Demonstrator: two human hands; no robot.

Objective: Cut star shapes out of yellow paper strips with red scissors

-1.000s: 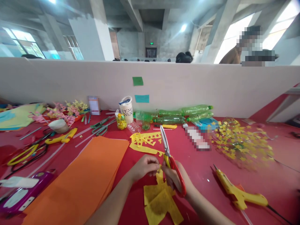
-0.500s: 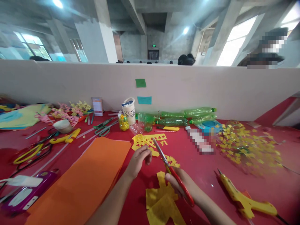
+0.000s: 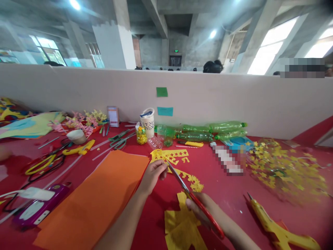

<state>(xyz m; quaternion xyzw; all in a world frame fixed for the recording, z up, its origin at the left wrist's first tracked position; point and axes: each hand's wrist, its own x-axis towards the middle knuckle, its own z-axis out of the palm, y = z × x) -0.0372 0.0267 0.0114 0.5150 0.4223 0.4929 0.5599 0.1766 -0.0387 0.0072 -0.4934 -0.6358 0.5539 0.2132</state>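
Observation:
Near the middle of the red table, my left hand (image 3: 154, 176) has its thumb and fingertips pinched together; whatever is between them is too small to make out. The right hand (image 3: 205, 208) grips red-handled scissors (image 3: 179, 177), whose blade tips point up and left to my left fingertips. Just beyond the hands lie yellow strips with star-shaped cutouts (image 3: 177, 153) and a small heap of cut yellow stars (image 3: 195, 184). Yellow felt-like sheets (image 3: 182, 227) lie below the right hand, partly covered by it.
Orange sheets (image 3: 96, 194) cover the left front, beside a purple power strip (image 3: 43, 208). A yellow glue gun (image 3: 270, 222) lies at right, below a yellow star bunch (image 3: 283, 173). Green bottles (image 3: 195, 135) and a white cup (image 3: 147, 126) line the partition. Someone's blurred hand (image 3: 3, 153) shows far left.
The view has swung slightly left. My left fingers have come together in a tighter pinch, and the scissor tips now meet them. A blurred hand has entered at the left edge.

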